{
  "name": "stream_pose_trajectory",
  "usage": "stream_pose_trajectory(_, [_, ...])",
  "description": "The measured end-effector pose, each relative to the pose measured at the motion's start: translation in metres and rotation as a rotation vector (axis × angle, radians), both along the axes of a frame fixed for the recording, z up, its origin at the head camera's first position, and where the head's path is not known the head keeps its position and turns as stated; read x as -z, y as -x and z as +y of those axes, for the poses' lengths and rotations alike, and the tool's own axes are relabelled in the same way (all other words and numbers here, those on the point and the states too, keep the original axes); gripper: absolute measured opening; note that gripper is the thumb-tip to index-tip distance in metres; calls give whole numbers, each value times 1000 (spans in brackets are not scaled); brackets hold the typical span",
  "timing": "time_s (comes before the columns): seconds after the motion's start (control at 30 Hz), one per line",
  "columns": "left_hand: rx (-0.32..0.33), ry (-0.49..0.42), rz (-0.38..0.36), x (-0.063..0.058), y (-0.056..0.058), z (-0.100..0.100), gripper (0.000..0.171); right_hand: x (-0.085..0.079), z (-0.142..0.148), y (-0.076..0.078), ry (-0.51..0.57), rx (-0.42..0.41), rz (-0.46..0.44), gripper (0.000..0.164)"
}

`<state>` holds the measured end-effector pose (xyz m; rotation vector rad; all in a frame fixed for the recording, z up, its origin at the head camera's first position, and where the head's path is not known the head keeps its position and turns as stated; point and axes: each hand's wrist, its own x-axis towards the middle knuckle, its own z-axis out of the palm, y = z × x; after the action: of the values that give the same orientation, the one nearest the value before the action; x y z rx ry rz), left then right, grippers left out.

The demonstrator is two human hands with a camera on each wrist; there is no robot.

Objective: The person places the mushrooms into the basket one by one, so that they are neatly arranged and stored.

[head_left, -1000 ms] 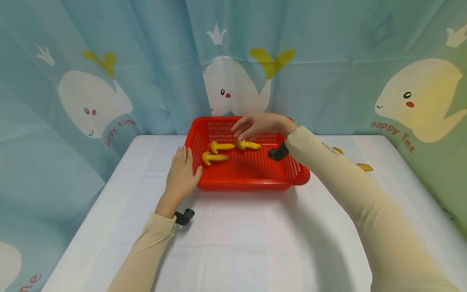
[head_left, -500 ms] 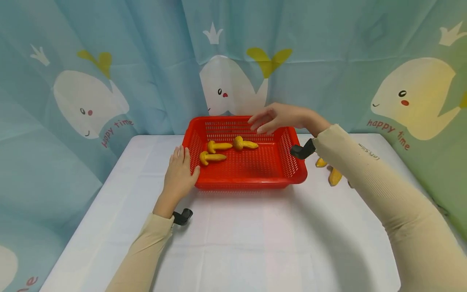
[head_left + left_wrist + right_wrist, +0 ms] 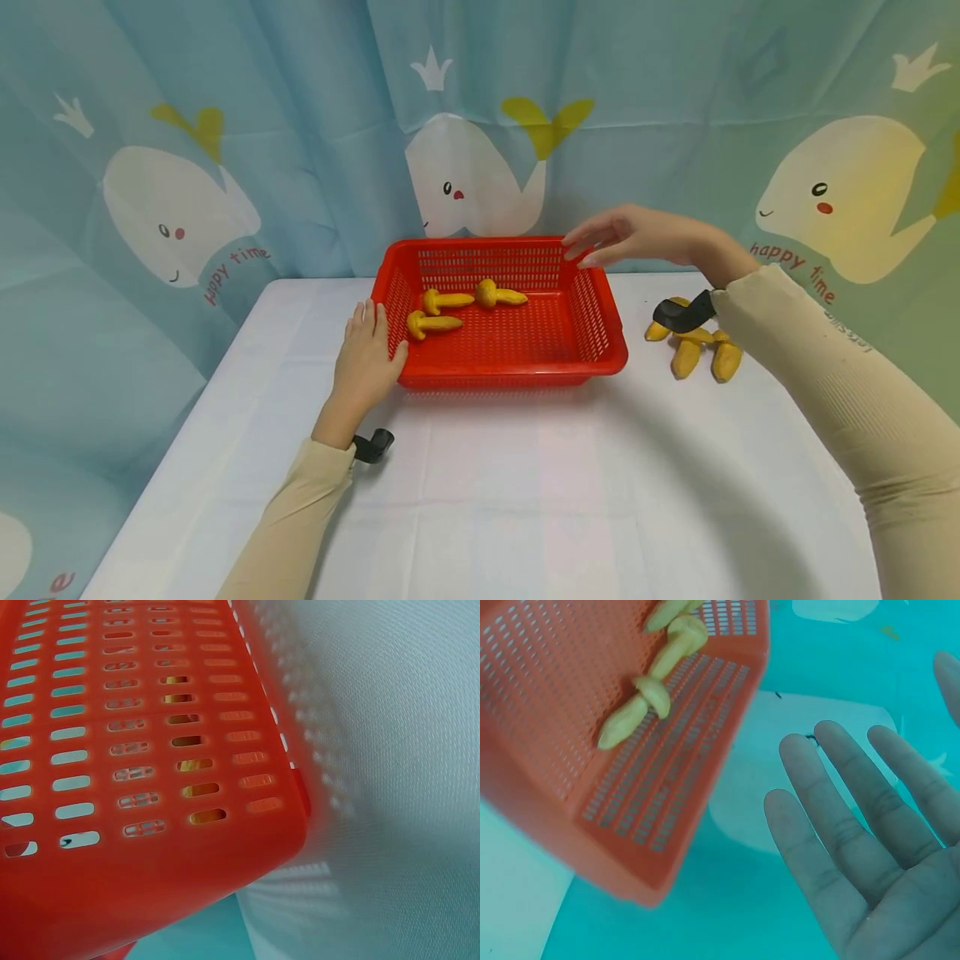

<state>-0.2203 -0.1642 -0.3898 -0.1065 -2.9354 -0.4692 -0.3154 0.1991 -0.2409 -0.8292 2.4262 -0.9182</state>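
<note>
Neither hand holds anything: the left hand (image 3: 366,358) lies straight-fingered at the basket's (image 3: 517,371) left rim, and the right hand (image 3: 641,236), fingers loosely spread, hangs by its far right corner. The basket looks light and slightly flexible, best taken by its rim; the mushrooms (image 3: 438,324), three inside it and others to its right, seem light and firm, best pinched at the stem. Lettering (image 3: 776,254) behind the basket reads "happy time".

- Our left hand (image 3: 367,358) touches the red basket (image 3: 502,369).
- Our right hand (image 3: 645,235) hovers near its far-right corner.
- We see three yellow mushrooms (image 3: 442,324) inside, more mushrooms (image 3: 686,360) on the table (image 3: 495,467).
</note>
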Motion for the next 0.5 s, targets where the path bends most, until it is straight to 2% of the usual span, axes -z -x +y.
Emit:
stream_pose_trajectory(0.27, [2,-9,4,0,0,0,70,-4,35,-15,0,57,12,45])
stream_pose_trajectory(0.5, [-1,-12,-16,-1,0,1,70,4,69,-26,-9,133,50,45])
